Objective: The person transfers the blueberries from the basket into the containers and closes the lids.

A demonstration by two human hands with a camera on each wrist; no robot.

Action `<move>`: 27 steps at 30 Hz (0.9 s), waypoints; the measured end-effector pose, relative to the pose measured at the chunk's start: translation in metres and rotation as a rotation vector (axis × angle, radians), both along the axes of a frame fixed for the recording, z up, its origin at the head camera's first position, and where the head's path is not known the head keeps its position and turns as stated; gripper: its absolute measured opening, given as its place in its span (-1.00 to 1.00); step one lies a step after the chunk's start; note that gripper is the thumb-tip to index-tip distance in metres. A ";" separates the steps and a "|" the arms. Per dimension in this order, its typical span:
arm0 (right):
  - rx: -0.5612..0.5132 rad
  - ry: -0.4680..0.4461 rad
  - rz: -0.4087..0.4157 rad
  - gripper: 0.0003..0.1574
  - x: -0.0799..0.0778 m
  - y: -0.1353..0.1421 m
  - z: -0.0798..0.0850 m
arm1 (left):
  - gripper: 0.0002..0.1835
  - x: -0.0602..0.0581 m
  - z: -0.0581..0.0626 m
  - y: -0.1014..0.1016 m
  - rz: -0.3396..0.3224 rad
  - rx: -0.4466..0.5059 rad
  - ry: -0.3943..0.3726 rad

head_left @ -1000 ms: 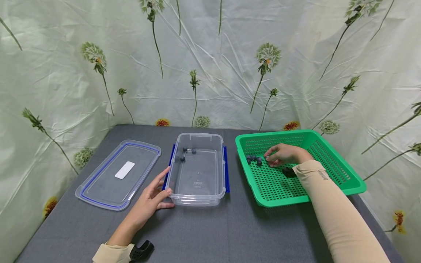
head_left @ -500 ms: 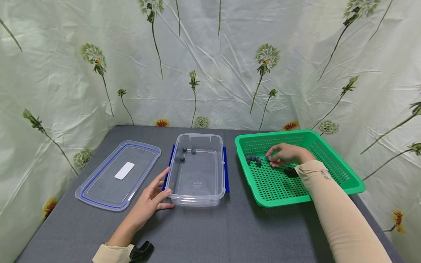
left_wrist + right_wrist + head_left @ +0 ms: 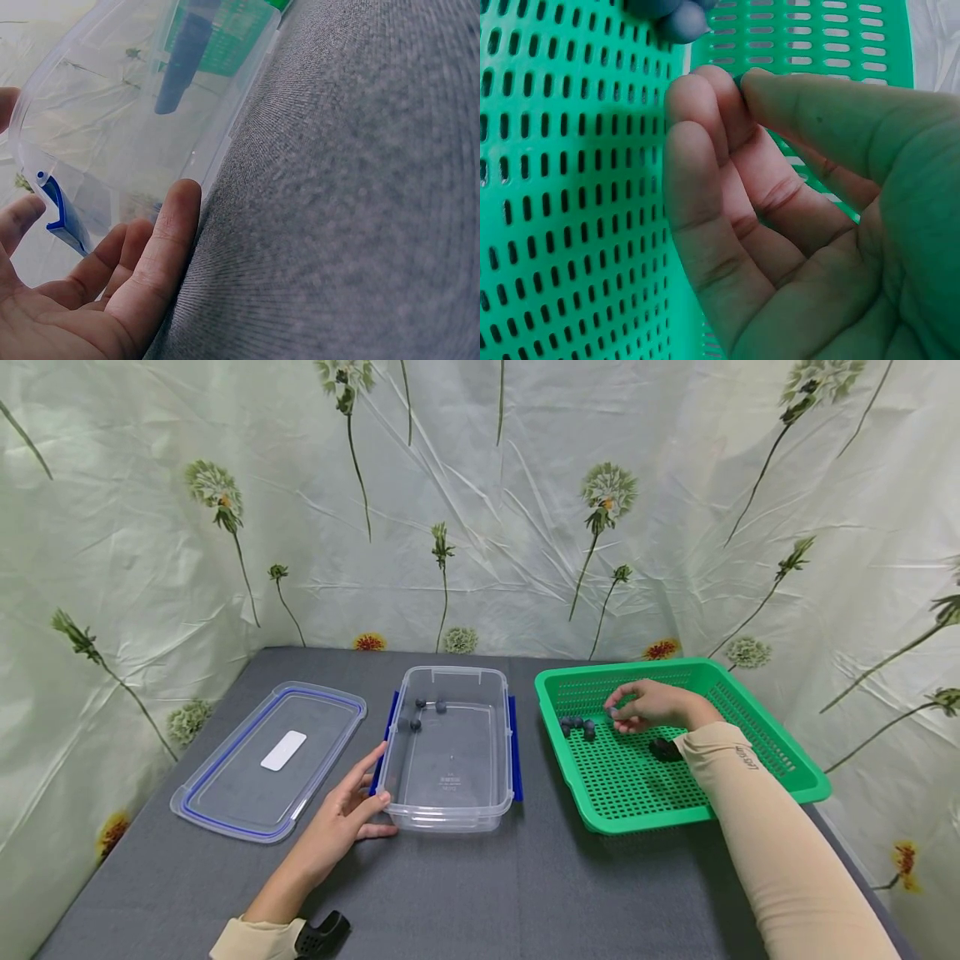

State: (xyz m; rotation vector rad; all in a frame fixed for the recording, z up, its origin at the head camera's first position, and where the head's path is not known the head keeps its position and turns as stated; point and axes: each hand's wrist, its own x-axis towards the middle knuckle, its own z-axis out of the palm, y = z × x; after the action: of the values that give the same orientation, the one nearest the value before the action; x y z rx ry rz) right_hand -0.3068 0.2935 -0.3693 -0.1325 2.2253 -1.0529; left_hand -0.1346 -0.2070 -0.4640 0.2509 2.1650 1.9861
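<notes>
My left hand (image 3: 341, 818) rests against the near left corner of a clear plastic food container (image 3: 450, 777), its thumb at the rim. In the left wrist view, extended fingers (image 3: 161, 255) lie along the container wall near a blue clip (image 3: 66, 217). Three blueberries (image 3: 441, 707) sit toward the container's far left. Inside the green basket (image 3: 600, 821), my right hand (image 3: 656, 703) pinches a blueberry (image 3: 612, 712) between thumb and fingers. Only a dark sliver of it shows in the right wrist view. Several more blueberries (image 3: 577, 723) lie in the basket, just left of that hand.
The container's lid (image 3: 315, 739), edged with a blue seal and bearing a white label, lies flat on the left. Grey cloth (image 3: 480, 893) covers the table. A flower-printed curtain (image 3: 495, 527) hangs behind. Black wrist devices (image 3: 324, 935) sit at both cuffs.
My right hand has lifted slightly and shifted a little, with the blueberry now pinched at its fingertips. The left hand and the container have stayed put.
</notes>
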 end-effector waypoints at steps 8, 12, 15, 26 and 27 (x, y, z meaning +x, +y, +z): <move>-0.002 0.034 0.024 -0.49 -0.001 -0.007 0.007 | -0.21 0.000 -0.001 -0.001 -0.009 0.011 0.008; 0.007 0.045 0.044 -0.50 -0.002 -0.010 0.009 | -0.22 -0.001 -0.001 -0.001 -0.009 0.010 0.008; 0.005 0.056 0.055 -0.52 -0.003 -0.012 0.010 | -0.22 0.000 -0.001 -0.001 -0.008 0.010 0.004; 0.030 0.103 0.065 -0.54 -0.003 -0.017 0.021 | -0.22 -0.001 0.000 -0.001 -0.004 0.011 0.001; 0.033 0.105 0.064 -0.53 -0.003 -0.017 0.022 | -0.22 -0.001 0.000 -0.001 -0.005 0.011 0.001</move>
State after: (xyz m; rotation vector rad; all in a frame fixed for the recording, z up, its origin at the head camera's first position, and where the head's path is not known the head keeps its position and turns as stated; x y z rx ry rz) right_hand -0.3093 0.2767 -0.3474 -0.2488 2.3154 -0.9947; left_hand -0.1354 -0.2077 -0.4642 0.2578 2.1521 1.9967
